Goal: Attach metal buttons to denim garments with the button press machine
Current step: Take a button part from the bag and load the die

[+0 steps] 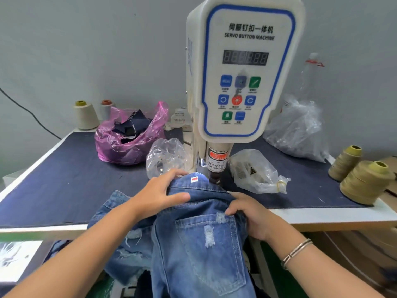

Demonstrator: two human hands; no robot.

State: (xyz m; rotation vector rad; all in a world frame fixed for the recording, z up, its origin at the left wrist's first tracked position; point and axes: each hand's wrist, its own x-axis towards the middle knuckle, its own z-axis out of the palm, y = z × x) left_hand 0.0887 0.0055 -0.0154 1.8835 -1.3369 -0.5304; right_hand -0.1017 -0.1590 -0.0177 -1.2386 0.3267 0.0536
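Left hand (160,195) grip pinches jeans (199,239) waistband | right hand (250,215) apparently curled round same edge | beneath press head (216,168)

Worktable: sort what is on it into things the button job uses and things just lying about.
In use:
- servo button machine
- jeans, gripped at the waistband by the left hand and right hand
- two clear bags of small metal parts, probably buttons

Lying about:
- pink bag of dark fabric scraps
- thread cones
- plastic bottle
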